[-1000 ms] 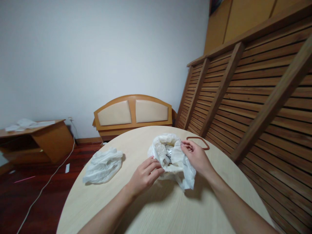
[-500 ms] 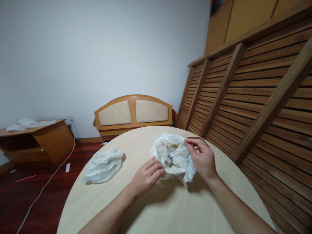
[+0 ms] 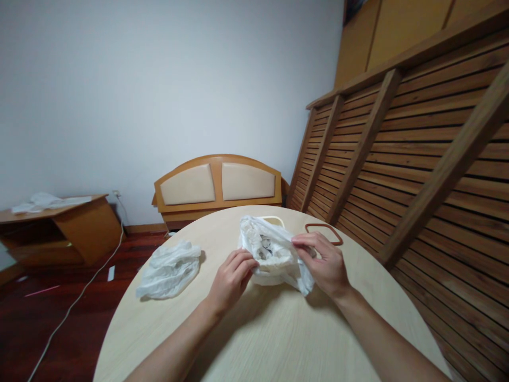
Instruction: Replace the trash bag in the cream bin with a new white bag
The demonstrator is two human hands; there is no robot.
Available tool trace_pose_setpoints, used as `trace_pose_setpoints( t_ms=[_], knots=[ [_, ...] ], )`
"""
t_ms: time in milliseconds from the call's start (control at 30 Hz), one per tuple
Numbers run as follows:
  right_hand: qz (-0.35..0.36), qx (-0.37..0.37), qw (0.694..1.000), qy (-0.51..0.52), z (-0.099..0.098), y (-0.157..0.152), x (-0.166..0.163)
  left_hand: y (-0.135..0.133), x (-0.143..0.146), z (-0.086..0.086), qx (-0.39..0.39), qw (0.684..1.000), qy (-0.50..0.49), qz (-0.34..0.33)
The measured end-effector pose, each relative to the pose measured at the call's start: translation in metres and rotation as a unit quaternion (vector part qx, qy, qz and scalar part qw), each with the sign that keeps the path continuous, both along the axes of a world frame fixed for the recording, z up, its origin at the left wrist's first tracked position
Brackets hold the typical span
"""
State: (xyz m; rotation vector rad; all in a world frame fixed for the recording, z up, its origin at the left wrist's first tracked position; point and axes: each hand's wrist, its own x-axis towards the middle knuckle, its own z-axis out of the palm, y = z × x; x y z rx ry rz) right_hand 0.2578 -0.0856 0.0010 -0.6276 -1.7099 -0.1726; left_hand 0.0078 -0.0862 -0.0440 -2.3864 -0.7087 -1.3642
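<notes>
A white plastic bag (image 3: 284, 252) with crumpled pale and dark scraps inside stands over the table, its mouth gathered between my hands. My left hand (image 3: 234, 277) pinches the bag's left edge. On the other side, my right hand (image 3: 326, 264) grips the right edge between thumb and fingers. Behind the bag shows the cream rim (image 3: 275, 219) of a small container, and a pale wall appears below the bag; the bag hides the rest. A brown ring-shaped frame (image 3: 324, 227) lies flat just beyond my right hand.
Another crumpled white plastic bag (image 3: 169, 269) lies on the left of the round table (image 3: 318, 339). A slatted wooden panel (image 3: 397, 175) leans along the right side. Beyond the table stands a padded headboard (image 3: 218, 185); a low cabinet (image 3: 85, 228) is at far left.
Both hands have moved slightly left, drawing the bag's edges up and inward. The container's cream rim has come into view behind it, and the brown frame is now more exposed.
</notes>
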Motion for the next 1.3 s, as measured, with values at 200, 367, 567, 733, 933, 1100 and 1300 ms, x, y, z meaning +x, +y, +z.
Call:
trace_pose_setpoints(
  t_ms=[200, 367, 567, 733, 933, 1100, 1300],
  knots=[
    [0.059, 0.009, 0.998, 0.008, 0.005, -0.009, -0.005, -0.005, 0.004, 0.005, 0.023, 0.999, 0.042, -0.009],
    [0.117, 0.021, 0.993, -0.011, 0.013, -0.020, -0.014, -0.009, 0.007, 0.008, 0.030, 0.996, 0.083, -0.010],
    [0.113, 0.049, 0.992, -0.003, 0.008, -0.025, -0.013, -0.003, 0.006, 0.002, 0.024, 0.997, 0.069, 0.000],
    [0.060, 0.057, 0.996, 0.035, 0.002, -0.018, -0.007, 0.002, -0.001, 0.000, 0.009, 0.999, 0.032, 0.017],
    [-0.055, -0.003, 0.998, 0.044, 0.001, -0.001, -0.001, 0.005, -0.007, 0.003, 0.007, 1.000, -0.016, 0.018],
    [-0.079, -0.058, 0.995, 0.025, -0.008, 0.014, 0.005, 0.009, -0.011, 0.004, 0.002, 0.999, -0.044, 0.021],
    [-0.095, -0.108, 0.989, 0.031, -0.015, 0.023, 0.010, 0.013, -0.014, 0.004, -0.001, 0.997, -0.070, 0.027]
  ],
)
